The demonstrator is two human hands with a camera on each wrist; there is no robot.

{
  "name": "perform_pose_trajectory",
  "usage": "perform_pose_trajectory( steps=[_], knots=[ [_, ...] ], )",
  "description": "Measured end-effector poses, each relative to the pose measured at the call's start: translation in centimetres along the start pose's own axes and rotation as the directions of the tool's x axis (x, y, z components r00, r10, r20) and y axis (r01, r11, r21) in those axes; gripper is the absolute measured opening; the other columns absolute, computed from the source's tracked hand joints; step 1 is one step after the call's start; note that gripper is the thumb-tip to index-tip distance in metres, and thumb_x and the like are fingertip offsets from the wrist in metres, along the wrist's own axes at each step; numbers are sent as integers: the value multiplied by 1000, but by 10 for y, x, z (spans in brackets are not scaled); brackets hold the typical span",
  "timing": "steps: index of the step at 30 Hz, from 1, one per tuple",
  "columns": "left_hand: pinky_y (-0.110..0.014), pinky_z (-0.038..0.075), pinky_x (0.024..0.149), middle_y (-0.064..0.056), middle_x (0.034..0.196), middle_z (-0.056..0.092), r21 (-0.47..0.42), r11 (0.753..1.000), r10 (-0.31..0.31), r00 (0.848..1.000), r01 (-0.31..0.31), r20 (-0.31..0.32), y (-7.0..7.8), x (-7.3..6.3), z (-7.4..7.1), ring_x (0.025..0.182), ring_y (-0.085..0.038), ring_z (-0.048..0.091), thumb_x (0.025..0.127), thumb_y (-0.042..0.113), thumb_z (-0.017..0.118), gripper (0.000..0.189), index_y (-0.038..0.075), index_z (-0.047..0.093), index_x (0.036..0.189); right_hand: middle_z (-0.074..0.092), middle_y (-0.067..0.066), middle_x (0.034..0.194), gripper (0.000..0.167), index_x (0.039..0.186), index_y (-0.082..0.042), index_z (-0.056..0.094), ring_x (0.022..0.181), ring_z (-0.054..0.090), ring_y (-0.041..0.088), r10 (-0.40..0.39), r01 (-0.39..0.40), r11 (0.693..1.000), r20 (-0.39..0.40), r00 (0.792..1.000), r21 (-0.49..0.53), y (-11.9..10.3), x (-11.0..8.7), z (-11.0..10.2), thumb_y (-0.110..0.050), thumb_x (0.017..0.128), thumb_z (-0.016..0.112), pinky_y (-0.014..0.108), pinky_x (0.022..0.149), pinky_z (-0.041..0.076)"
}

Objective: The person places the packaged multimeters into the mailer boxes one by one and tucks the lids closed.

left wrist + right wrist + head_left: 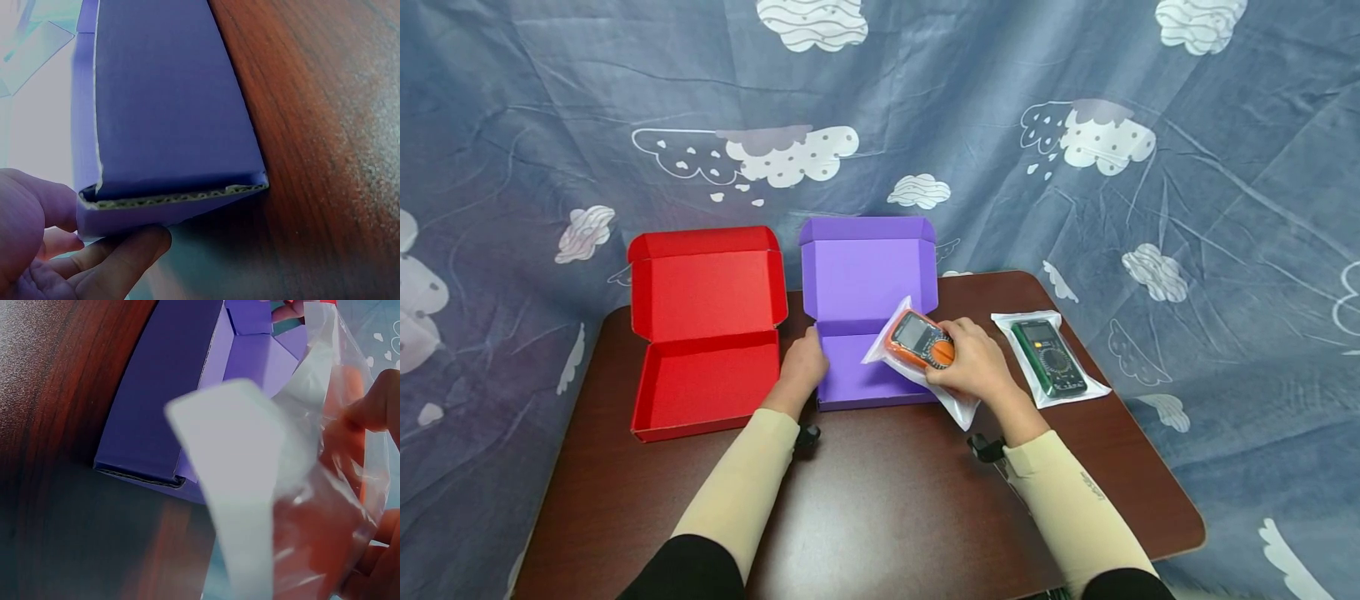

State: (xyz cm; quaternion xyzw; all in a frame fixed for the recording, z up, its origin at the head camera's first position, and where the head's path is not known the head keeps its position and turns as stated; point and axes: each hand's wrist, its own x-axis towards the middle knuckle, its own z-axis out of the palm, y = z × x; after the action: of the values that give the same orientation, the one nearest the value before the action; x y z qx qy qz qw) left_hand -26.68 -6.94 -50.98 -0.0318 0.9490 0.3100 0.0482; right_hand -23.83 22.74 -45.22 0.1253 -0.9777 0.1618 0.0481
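An orange multimeter [919,340] in a clear plastic bag is gripped by my right hand [972,360], tilted above the open purple box [876,279]. In the right wrist view, thumb and fingers pinch the bagged orange multimeter [325,531] from its two sides, and a white bag edge spreads in front. My left hand [803,365] holds the left wall of the purple box. The left wrist view shows thumb and fingers on either side of the wall near a corner of the purple box [169,100].
An open red box [711,375] stands left of the purple one, its lid raised. At the right lies a green and black multimeter [1051,358] in a clear bag. All sit on a dark brown table [872,500] before a blue cloud-patterned curtain [970,75].
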Motion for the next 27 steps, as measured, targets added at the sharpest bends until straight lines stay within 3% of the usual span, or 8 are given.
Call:
perform_pose_trajectory(
  steps=[14, 27],
  knots=[
    [-52, 56, 97, -31, 119, 69, 2, 1000, 0, 1000, 0, -4, 0, 1, 0, 110, -43, 70, 98, 5, 54, 48, -7, 45, 143, 61, 12, 130, 91, 140, -7, 60, 101, 59, 29, -60, 60, 998, 17, 998, -31, -4, 9, 3, -45, 61, 82, 50, 85, 51],
    [-51, 56, 98, -31, 124, 68, -6, 1000, -13, 1000, 13, 7, -1, 2, 2, 112, -43, 70, 99, 6, 54, 55, -6, 41, 151, 61, 9, 128, 87, 138, -9, 60, 105, 57, 27, -101, 103, 994, 42, 994, -43, -11, 16, 6, -45, 62, 82, 50, 87, 49]
  ],
)
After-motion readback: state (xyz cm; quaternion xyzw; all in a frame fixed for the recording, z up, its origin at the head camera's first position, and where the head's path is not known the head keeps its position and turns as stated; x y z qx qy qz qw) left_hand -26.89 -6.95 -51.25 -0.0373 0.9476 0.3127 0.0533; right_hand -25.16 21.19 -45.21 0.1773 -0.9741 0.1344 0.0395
